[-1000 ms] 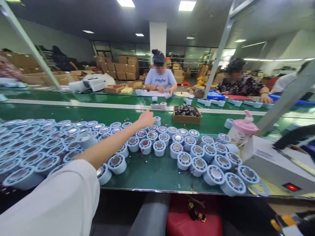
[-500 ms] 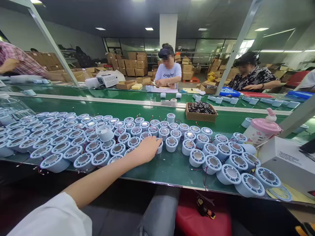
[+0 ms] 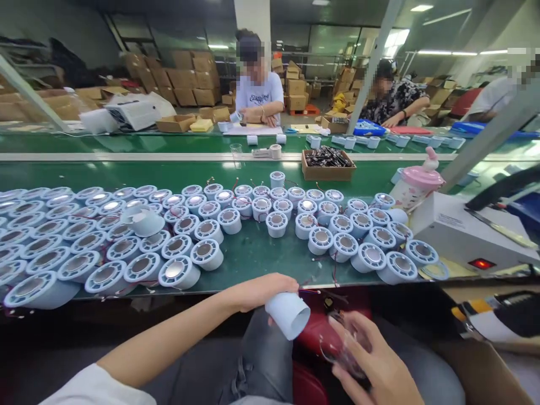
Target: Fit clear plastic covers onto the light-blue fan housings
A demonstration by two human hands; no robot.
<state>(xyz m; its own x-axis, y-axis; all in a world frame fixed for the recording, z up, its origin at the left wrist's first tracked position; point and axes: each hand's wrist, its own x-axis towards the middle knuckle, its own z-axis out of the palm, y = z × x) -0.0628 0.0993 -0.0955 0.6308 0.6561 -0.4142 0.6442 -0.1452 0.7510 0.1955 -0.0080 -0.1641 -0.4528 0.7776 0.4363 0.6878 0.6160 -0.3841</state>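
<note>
My left hand [image 3: 268, 289] is wrapped round a light blue round housing [image 3: 288, 316], tilted with its hollow end toward the lower right, in front of the bench edge. Beside it on the right, my right hand [image 3: 367, 354] has its fingers curled round a clear, see-through object [image 3: 348, 354], blurred and too unclear to name. The two hands are apart. Behind them, many light blue round units [image 3: 276, 223] with silvery discs and thin red and black wires stand on the green bench [image 3: 253, 253].
A box of black parts [image 3: 329, 171] stands mid-bench. At the right are a pink-lidded cup [image 3: 417, 183], a white device [image 3: 468, 230] with a red lit switch, and a black-handled tool [image 3: 506, 315]. A person in a pale shirt [image 3: 259, 93] works across the bench.
My left hand has drawn back from the rows of units to the bench's front, now holding a housing. My right hand has come into view with a clear object. The view has turned right and down.
</note>
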